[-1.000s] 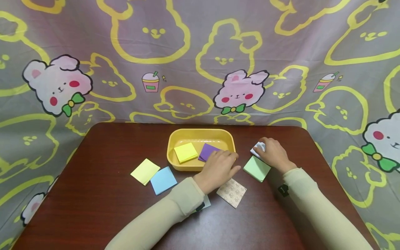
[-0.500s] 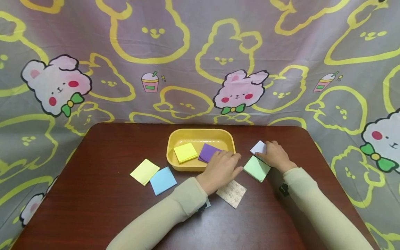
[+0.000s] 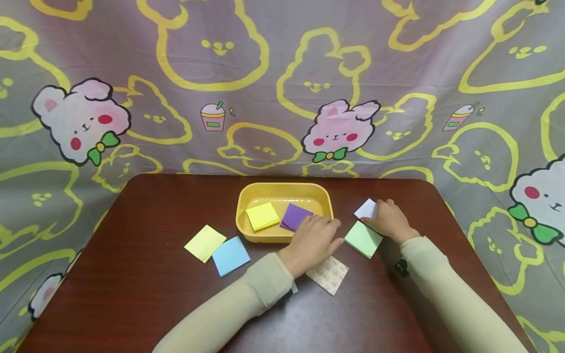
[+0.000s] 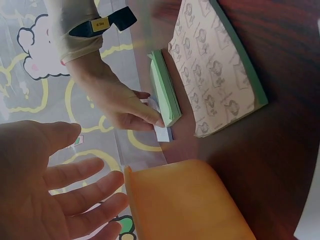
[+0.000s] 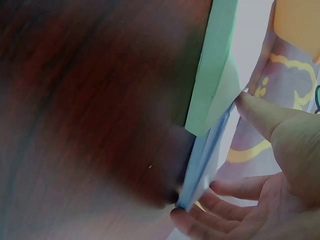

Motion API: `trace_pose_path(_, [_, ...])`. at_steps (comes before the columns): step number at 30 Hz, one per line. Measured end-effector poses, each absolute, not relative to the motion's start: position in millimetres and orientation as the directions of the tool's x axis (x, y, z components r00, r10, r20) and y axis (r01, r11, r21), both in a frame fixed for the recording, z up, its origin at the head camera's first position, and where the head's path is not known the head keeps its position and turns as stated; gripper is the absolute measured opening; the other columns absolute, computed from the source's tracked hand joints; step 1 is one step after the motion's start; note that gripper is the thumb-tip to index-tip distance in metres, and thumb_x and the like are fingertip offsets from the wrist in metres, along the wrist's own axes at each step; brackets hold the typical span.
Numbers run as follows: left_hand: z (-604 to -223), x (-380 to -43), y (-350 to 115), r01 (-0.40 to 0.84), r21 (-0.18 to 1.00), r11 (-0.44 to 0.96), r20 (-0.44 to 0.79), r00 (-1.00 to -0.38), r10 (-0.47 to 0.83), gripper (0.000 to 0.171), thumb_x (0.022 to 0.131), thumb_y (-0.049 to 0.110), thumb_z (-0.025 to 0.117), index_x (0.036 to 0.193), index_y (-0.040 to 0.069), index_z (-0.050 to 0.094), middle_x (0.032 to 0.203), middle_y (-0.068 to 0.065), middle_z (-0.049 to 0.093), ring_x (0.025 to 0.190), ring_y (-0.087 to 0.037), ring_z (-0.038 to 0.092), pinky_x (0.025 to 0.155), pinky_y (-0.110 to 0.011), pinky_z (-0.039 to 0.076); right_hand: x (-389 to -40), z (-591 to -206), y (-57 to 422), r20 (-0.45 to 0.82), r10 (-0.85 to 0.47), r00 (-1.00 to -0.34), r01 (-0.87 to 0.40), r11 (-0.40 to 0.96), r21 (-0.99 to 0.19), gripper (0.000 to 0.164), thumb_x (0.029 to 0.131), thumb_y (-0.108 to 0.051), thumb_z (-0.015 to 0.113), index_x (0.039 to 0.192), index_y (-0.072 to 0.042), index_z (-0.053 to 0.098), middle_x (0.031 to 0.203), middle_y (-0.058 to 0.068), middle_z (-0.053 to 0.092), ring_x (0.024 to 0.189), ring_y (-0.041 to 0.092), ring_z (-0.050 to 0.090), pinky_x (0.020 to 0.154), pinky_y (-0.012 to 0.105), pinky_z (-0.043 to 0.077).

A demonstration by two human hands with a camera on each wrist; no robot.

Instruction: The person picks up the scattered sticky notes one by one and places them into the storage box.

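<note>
My right hand point(image 3: 390, 220) is at a pale lavender sticky note pad point(image 3: 367, 209) on the table's right side. In the right wrist view, the thumb and curled fingers pinch that blue-looking pad point(image 5: 204, 159) by its edges. A light green sticky note pad point(image 3: 363, 239) lies against its near side. My left hand point(image 3: 311, 243) hovers at the front right rim of a yellow plastic tray point(image 3: 282, 186). Its fingers are relaxed and hold nothing in the left wrist view. Inside the tray lie a bright yellow pad point(image 3: 262, 216) and a purple pad point(image 3: 294, 217).
A pale yellow pad point(image 3: 205, 243) overlaps a blue pad point(image 3: 231, 256) left of the tray. A bear-patterned pad point(image 3: 330, 276) lies in front of my left hand. Another pale pad is mostly hidden under the left sleeve point(image 3: 260, 284). A patterned curtain point(image 3: 265, 122) hangs behind the table point(image 3: 145, 220).
The right hand's fingers have shifted slightly right along the lavender pad, exposing more of its top. The left hand has drifted slightly to the right near the tray rim.
</note>
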State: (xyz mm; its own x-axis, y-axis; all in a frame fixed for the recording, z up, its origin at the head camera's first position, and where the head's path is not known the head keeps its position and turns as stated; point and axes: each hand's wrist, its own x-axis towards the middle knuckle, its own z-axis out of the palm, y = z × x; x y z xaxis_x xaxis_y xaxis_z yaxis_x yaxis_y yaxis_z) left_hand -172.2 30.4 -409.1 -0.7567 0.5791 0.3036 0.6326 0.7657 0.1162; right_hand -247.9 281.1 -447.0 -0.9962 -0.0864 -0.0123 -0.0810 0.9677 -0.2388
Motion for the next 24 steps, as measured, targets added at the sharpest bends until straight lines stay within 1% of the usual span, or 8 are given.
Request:
trace_pose_path(5, [-409.2,-172.0,31.4,0.627,0.121,0.770,0.296,-0.763,0.575,0.037,0.091,0.045,0.053,0.113,0.017,0.063,0.098,0.002,0.065,0.089,-0.017,0.058,0.077,-0.032,0.043,-248.4,-448.6,282.6,0.009,-0.061,-0.998,-0.061,0.965,-0.257,0.074,0.073,-0.039,0.074,0.111,0.019,0.049,0.094,0.029,0.045,0.076,0.038,0.051,0.065,0.050,0.047])
trace_pose_path(8, [-410.3,-171.7,32.7,0.625,0.120,0.772,0.290,-0.766,0.575,0.037,0.091,0.045,0.053,0.113,0.017,0.063,0.098,0.002,0.066,0.090,-0.017,0.059,0.078,-0.033,0.043,-248.5,-448.8,282.5,0.041,-0.055,-0.998,-0.064,0.962,-0.267,0.074,0.069,-0.040,0.076,0.109,0.017,0.050,0.092,0.027,0.044,0.076,0.038,0.050,0.064,0.049,0.046])
trace_pose_path(11, [-411.1,-171.0,33.6,0.626,0.115,0.772,0.297,-0.763,0.574,0.037,0.090,0.045,0.053,0.113,0.017,0.063,0.098,0.002,0.066,0.090,-0.017,0.059,0.078,-0.033,0.043,-248.4,-448.2,282.2,0.060,-0.056,-0.997,-0.071,0.957,-0.282,0.076,0.068,-0.041,0.078,0.109,0.015,0.048,0.091,0.027,0.044,0.077,0.039,0.050,0.064,0.049,0.046])
trace_pose_path(14, [-411.1,-170.4,34.1,0.628,0.112,0.770,0.304,-0.760,0.575,0.036,0.090,0.045,0.053,0.111,0.017,0.063,0.097,0.003,0.066,0.089,-0.017,0.060,0.077,-0.033,0.043,-248.8,-446.1,283.3,0.062,-0.057,-0.996,-0.073,0.952,-0.297,0.075,0.068,-0.040,0.078,0.111,0.013,0.045,0.092,0.027,0.048,0.077,0.037,0.052,0.065,0.048,0.046])
trace_pose_path(16, [-410.6,-170.3,34.2,0.629,0.111,0.770,0.305,-0.759,0.576,0.036,0.090,0.045,0.053,0.112,0.017,0.063,0.097,0.003,0.066,0.090,-0.017,0.060,0.078,-0.033,0.043,-248.8,-444.0,284.4,0.059,-0.061,-0.996,-0.076,0.949,-0.304,0.071,0.070,-0.038,0.077,0.110,0.011,0.044,0.090,0.025,0.052,0.074,0.035,0.053,0.064,0.048,0.046])
trace_pose_path(20, [-409.3,-169.9,35.1,0.631,0.113,0.767,0.298,-0.758,0.580,0.037,0.090,0.044,0.053,0.114,0.017,0.063,0.100,0.003,0.066,0.092,-0.017,0.059,0.080,-0.033,0.043,-249.6,-440.2,286.3,0.066,-0.062,-0.996,-0.079,0.945,-0.318,0.057,0.077,-0.034,0.072,0.107,0.007,0.047,0.084,0.021,0.058,0.068,0.029,0.056,0.058,0.045,0.044])
trace_pose_path(24, [-408.6,-169.3,36.8,0.631,0.117,0.767,0.285,-0.761,0.583,0.037,0.090,0.044,0.054,0.115,0.018,0.062,0.102,0.002,0.065,0.094,-0.017,0.059,0.080,-0.033,0.043,-250.1,-438.7,286.6,0.092,-0.058,-0.994,-0.084,0.945,-0.315,0.043,0.084,-0.028,0.066,0.109,0.004,0.051,0.087,0.020,0.062,0.069,0.029,0.057,0.056,0.044,0.043])
